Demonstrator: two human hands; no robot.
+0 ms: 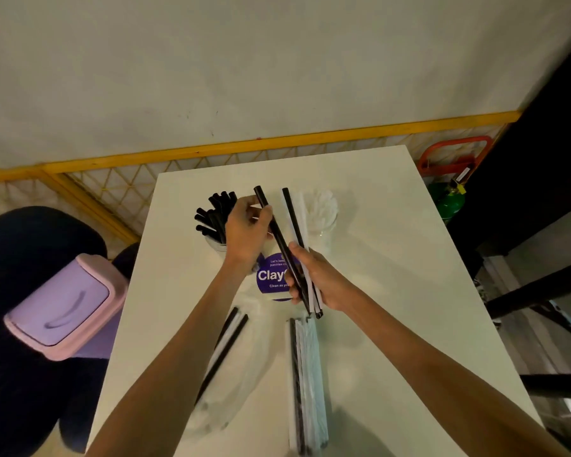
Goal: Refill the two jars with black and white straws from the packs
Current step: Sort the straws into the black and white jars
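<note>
Both hands hide half the purple sticker (271,276): left hand (246,234) pinches a black straw (263,201), right hand (320,278) grips a mixed bundle (293,216).

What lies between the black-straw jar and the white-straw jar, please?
In the head view: the left hand pinching one black straw, and the upper ends of the straw bundle the right hand grips.

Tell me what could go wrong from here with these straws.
1. The right hand grips a mixed bundle near its lower end; if the left hand pulls the black straw, others may slip out.
2. The left hand is close beside the black-straw jar, whose straws lean outward; a bump might tip it.
3. A black straw left in the bundle could land in the white-straw jar.
</note>
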